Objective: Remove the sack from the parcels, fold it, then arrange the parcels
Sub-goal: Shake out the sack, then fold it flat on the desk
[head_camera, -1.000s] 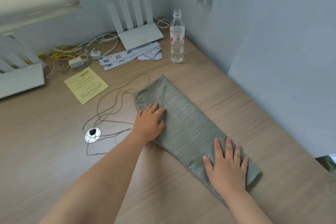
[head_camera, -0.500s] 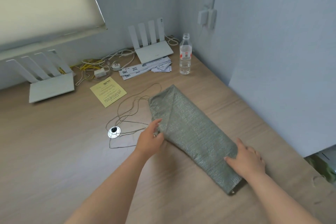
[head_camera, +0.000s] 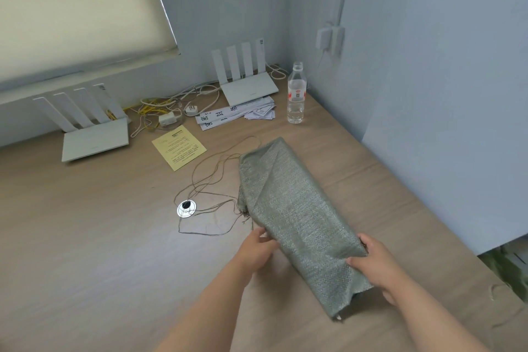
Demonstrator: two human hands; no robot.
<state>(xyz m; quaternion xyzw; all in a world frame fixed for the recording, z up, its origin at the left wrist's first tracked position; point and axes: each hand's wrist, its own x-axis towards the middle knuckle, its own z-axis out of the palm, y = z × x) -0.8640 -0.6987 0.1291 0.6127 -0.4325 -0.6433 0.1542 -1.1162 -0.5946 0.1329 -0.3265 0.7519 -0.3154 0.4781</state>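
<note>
Left hand (head_camera: 258, 248) and right hand (head_camera: 374, 264) pinch the sack (head_camera: 294, 208) at lower centre, fingers (head_camera: 368, 241) apparently curled round its edges; the folds may spring open if either slips.

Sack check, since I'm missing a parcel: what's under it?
Desk shows around the sack; strings run to its left edge. The left hand and right hand hold its near end. Whatever lies beneath is covered.

Light: soft, even daylight came through the window blind (head_camera: 71, 8) at upper left — fairly bright | Shadows: faint, under the sack (head_camera: 294, 208) | Glare: pale sheen lay on the desk (head_camera: 85, 237) | Lens: wide-angle bowing at edges | Focus: slightly soft throughout
</note>
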